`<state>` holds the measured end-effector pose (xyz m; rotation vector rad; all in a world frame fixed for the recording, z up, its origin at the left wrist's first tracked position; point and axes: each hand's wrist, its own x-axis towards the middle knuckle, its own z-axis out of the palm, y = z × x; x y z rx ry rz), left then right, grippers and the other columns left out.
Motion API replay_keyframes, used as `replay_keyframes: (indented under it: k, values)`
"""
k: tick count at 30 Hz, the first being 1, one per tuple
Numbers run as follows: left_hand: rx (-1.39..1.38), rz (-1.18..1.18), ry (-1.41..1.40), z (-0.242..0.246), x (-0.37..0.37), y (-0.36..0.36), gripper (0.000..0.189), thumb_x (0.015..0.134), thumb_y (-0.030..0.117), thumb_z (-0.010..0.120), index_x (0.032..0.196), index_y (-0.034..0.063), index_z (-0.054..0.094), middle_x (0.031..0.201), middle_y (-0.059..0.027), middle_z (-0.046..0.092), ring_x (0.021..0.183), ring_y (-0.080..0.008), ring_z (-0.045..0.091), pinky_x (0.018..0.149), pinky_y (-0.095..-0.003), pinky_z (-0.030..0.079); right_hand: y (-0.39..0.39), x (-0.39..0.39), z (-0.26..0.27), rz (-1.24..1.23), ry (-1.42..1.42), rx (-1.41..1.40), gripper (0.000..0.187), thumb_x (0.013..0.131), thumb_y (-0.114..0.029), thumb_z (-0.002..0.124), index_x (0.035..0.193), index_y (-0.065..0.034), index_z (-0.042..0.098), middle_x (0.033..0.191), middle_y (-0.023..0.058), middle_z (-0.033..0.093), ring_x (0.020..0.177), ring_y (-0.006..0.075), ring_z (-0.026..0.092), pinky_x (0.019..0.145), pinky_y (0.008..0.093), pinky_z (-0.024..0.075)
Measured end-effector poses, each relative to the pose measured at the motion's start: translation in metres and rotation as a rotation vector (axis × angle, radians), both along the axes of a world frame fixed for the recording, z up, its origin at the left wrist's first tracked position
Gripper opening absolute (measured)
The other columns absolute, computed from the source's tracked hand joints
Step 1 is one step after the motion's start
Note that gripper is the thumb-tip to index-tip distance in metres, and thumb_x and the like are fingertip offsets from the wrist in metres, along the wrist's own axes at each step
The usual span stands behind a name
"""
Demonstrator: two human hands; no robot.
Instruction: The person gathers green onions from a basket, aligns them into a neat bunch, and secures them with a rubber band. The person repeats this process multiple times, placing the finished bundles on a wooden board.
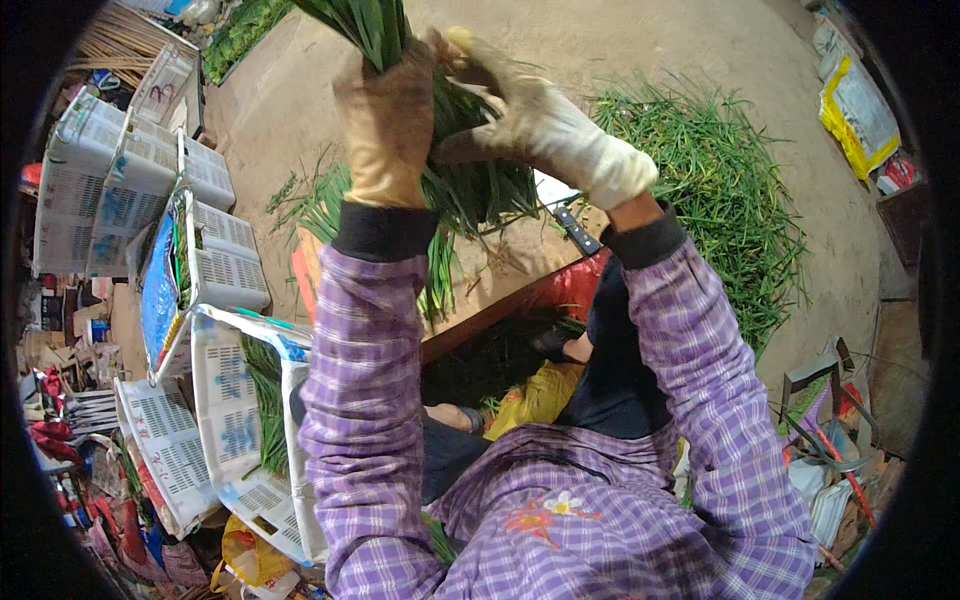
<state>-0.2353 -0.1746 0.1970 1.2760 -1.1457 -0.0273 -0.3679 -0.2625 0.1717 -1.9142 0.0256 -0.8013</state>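
My left hand, in a soiled work glove, is closed around a bunch of long green leaf vegetables, perhaps chives. The leaves stick out past the fist toward the top of the view. My gloved right hand is beside it, thumb and fingers spread about the greens; blur hides whether it grips them. Below both hands, more dark green leaves lie over a wooden board. A knife with a black riveted handle rests on the board near my right wrist, its blade partly covered.
A wide heap of loose green leaves covers the floor at right. White plastic crates stand at left, some holding greens. Red plastic shows under the board's edge. A yellow-and-white sack lies at upper right.
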Motion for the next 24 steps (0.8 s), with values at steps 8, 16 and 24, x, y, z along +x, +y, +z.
replay_keyframes:
  k: [8,16,24]
  values:
    - [0.156,0.057,0.11,0.133,-0.056,-0.019,0.034,0.097,0.033,0.059,0.095,0.0022,0.073,0.083,-0.0021,0.062,0.074,-0.0157,0.056,0.07,-0.0324,0.046,-0.038,-0.039,0.015,0.169,0.27,-0.006,0.078,0.077,-0.019,0.08,0.142,-0.001,0.04,0.12,0.0167,0.065,0.1,0.0233,0.065,0.093,0.0366,0.0535]
    - [0.05,0.011,0.221,0.157,-0.074,-0.061,0.031,0.094,0.028,0.063,0.087,-0.0001,0.072,0.079,-0.0069,0.067,0.069,-0.0179,0.06,0.066,-0.0331,0.048,-0.079,-0.087,-0.102,-0.012,0.011,0.5,0.033,0.093,-0.01,0.066,0.124,-0.0001,0.061,0.104,0.0063,0.071,0.085,0.0125,0.066,0.075,0.0272,0.0552]
    - [0.147,0.289,-0.191,0.13,-0.015,-0.072,0.031,0.096,0.037,0.059,0.102,0.0119,0.077,0.089,-0.0061,0.073,0.079,-0.0152,0.065,0.075,-0.0282,0.05,-0.069,-0.187,-0.082,-0.195,0.212,0.341,0.04,0.088,-0.028,0.071,0.118,-0.0031,0.061,0.088,0.0004,0.063,0.073,0.0074,0.055,0.064,0.0249,0.0465]
